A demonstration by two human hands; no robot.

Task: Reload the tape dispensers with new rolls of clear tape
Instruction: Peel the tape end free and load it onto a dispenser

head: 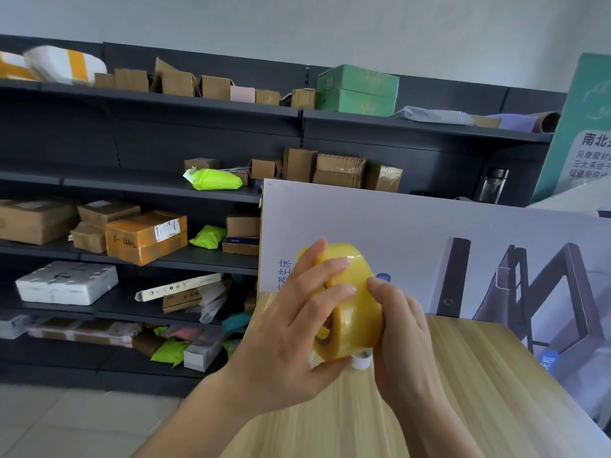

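My left grip (pixel 287 335) and right grip (pixel 406 342) clasp the tape roll (pixel 358 319). Uneven pressure between them may seat it crooked.

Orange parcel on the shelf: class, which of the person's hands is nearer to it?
Left. The left hand grips the tape roll on the side facing the orange parcel; the right hand holds the roll's other side, farther away.
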